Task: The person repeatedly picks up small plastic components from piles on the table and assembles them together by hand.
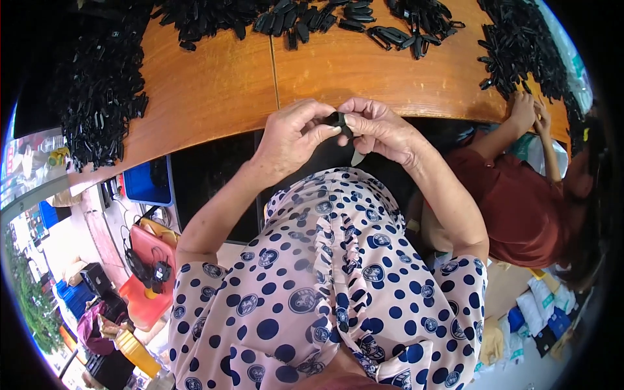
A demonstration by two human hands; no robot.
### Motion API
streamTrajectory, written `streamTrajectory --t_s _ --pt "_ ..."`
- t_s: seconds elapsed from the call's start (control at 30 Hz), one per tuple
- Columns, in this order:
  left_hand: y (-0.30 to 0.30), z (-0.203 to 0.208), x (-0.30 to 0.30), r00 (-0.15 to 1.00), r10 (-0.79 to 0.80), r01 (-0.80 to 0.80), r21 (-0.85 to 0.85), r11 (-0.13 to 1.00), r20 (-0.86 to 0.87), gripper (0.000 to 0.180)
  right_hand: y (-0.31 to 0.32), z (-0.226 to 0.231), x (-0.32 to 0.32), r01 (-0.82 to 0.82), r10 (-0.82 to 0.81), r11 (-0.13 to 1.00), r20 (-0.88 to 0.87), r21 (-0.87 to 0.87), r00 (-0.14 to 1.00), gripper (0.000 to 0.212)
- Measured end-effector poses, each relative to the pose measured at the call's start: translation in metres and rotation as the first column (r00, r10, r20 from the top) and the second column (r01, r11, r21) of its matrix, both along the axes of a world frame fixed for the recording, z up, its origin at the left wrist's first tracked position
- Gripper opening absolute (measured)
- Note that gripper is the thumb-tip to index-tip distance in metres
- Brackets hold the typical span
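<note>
My left hand (292,138) and my right hand (383,132) meet just off the near edge of the wooden table. Between the fingertips of both is a small black plastic piece (335,119), partly hidden by the fingers. My left thumb and forefinger pinch it from one side. On the other side, my right thumb presses against it. A pale, flat, blade-like tip (357,158) sticks out below the curled fingers of my right hand; its other end is hidden.
Heaps of black plastic parts (104,97) cover the table's (208,84) left end, with more piles (416,26) along the far side and right. A co-worker in a dark red top (513,201) handles parts at right. A blue crate (148,182) and red chair (146,292) stand at left.
</note>
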State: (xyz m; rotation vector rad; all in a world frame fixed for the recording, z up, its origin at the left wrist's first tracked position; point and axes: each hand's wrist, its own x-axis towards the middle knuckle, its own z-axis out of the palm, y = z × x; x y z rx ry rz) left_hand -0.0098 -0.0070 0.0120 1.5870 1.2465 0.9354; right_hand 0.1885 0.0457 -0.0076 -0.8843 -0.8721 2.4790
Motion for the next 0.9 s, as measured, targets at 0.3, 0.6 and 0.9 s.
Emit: streamTrajectory --t_s 0.3,0.6,0.9 --pt "0.003 -0.014 0.014 0.711 0.212 -0.032 -0.271 0.962 0.67 0.017 -0.009 0.007 -0.016 -0.077 0.081 0.997 -0.288 0.024 0.954 0.046" --pt "0.029 -0.02 0.014 0.674 0.221 0.071 -0.359 0.931 0.705 0.026 0.011 0.009 -0.023 0.03 -0.042 0.946 0.032 0.323 0.999 0.04" --pt "0.158 -0.033 0.031 0.904 0.17 -0.093 0.21 0.973 -0.392 0.025 0.114 -0.011 0.006 -0.725 -0.824 0.035 0.431 0.688 0.369 0.021"
